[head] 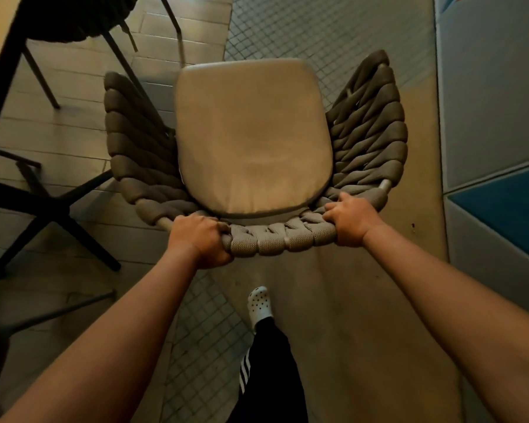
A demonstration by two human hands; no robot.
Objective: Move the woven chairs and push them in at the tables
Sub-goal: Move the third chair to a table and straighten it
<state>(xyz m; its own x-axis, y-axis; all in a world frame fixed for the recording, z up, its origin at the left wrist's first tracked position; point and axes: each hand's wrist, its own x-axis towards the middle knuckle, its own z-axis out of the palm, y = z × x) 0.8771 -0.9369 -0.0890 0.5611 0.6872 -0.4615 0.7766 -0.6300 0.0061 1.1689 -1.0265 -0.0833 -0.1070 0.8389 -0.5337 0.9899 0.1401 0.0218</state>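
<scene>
- The floor (348, 300) fills most of the view: pale planks on the left, a strip of small square tiles in the middle, smooth concrete on the right, and a wall of grey and blue panels (495, 117) at the far right.
- The counter (0, 71) stands at the far left; only its dark edge and crossed black legs can be seen. Another dark chair (83, 16) seems already pushed under it, at the far top left.
- The woven chair (251, 141) is in the centre, seen from above, just to the right of the counter legs and not yet under the counter. Its beige cushion faces away from the person, so the back is nearest for holding.
- Whether its legs touch the floor, I cannot tell.
- The left hand (200, 239) is closed around the top rail of the woven back, on the left side.
- The right hand (353, 219) grips the same rail on the right side. With the two hands wide apart, I think the person can steer the chair and keep it from turning.
- One foot in a white clog (259, 303) is stepping forward under the chair back, which suggests the chair is being carried or pushed on the way to its place.
</scene>
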